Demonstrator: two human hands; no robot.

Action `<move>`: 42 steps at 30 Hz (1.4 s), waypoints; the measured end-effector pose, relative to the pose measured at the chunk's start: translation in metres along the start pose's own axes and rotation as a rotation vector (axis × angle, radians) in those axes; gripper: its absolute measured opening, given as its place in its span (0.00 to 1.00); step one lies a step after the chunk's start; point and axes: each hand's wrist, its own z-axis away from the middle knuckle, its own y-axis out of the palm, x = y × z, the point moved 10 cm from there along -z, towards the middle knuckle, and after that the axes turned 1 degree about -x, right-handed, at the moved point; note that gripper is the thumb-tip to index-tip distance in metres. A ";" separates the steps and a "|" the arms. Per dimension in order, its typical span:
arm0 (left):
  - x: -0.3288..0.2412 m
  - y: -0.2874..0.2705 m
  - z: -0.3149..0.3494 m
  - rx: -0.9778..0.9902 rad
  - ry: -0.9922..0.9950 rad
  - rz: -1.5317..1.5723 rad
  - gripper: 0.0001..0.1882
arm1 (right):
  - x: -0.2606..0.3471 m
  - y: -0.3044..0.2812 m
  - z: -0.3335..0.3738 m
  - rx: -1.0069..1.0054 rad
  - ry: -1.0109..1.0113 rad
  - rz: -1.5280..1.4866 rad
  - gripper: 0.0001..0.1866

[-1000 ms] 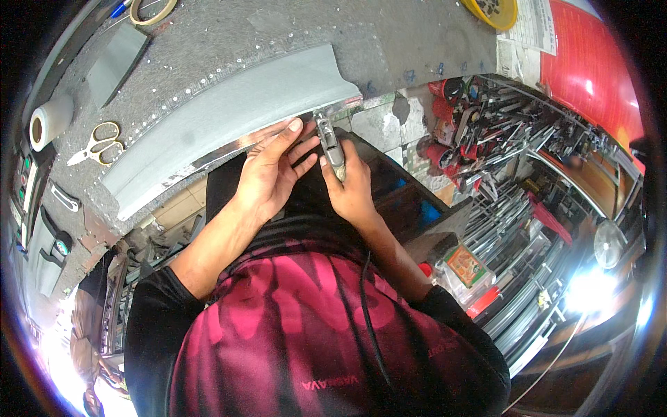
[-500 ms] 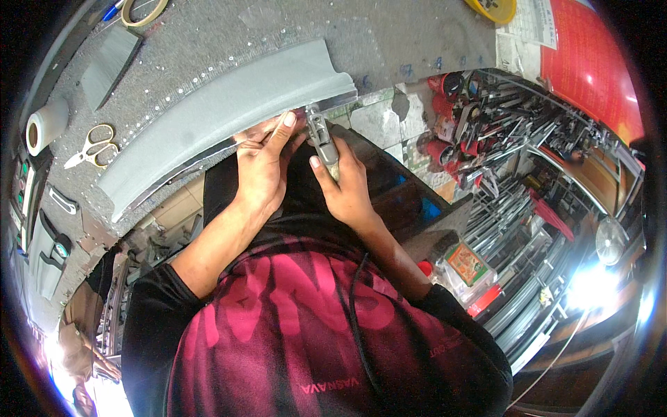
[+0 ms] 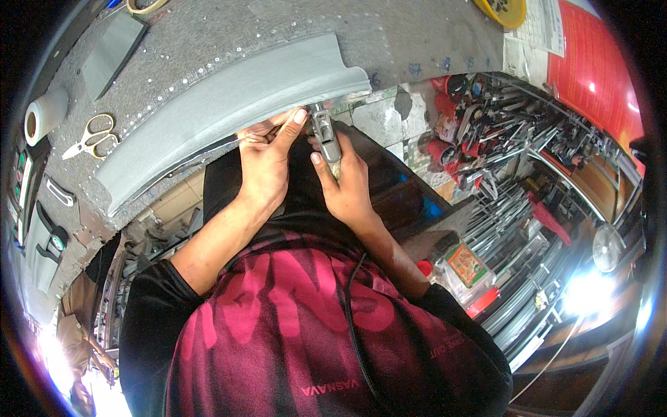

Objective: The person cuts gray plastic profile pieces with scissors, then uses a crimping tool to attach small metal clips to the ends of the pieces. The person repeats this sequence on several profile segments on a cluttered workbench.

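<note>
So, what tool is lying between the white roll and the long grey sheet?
A pair of scissors, seen in the head view, lies between the white roll and the long grey sheet.

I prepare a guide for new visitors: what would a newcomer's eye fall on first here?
Probably the pink-and-black shirt filling the lower middle, then the glaring light at lower right and the red sheet at upper right. Near the centre, the right grip holds a metal tool beside a long grey strip lying on the table.
</note>
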 end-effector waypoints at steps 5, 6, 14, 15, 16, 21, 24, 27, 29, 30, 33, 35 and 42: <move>0.001 0.000 -0.001 0.005 -0.013 0.001 0.09 | -0.005 0.002 0.000 0.013 0.037 0.023 0.23; 0.000 0.000 -0.001 0.004 -0.007 0.002 0.08 | -0.004 0.002 0.000 0.007 0.033 0.017 0.23; 0.001 0.002 -0.001 0.007 -0.009 0.034 0.09 | 0.004 0.001 -0.001 0.015 0.035 -0.043 0.24; 0.001 0.002 -0.001 0.004 -0.006 0.033 0.09 | 0.006 0.000 -0.001 0.012 0.029 -0.067 0.24; 0.001 0.002 0.000 0.001 -0.004 0.033 0.09 | 0.009 -0.001 -0.002 -0.003 0.001 -0.070 0.23; 0.004 -0.001 -0.001 -0.015 -0.019 0.000 0.09 | 0.009 -0.002 -0.003 -0.046 -0.031 0.013 0.18; 0.009 0.000 -0.002 0.022 -0.098 -0.018 0.10 | 0.001 -0.001 -0.003 -0.052 0.010 0.022 0.18; 0.015 -0.015 0.003 -0.018 -0.267 0.034 0.16 | -0.003 -0.002 -0.005 -0.086 0.005 0.095 0.20; 0.013 -0.033 0.016 -0.058 -0.358 0.069 0.22 | -0.007 0.000 -0.006 -0.078 0.025 0.065 0.21; 0.007 -0.046 0.021 -0.067 -0.377 0.079 0.25 | -0.007 0.000 -0.008 -0.070 0.023 0.049 0.22; -0.017 -0.096 0.039 -0.151 -0.363 0.109 0.28 | -0.010 0.000 -0.012 -0.036 0.041 0.074 0.24; -0.035 -0.137 0.052 -0.265 -0.301 0.120 0.25 | -0.011 -0.001 -0.013 -0.043 0.048 0.067 0.25; -0.064 -0.214 0.085 -0.575 -0.177 0.260 0.18 | -0.016 0.001 -0.015 -0.071 -0.015 0.028 0.22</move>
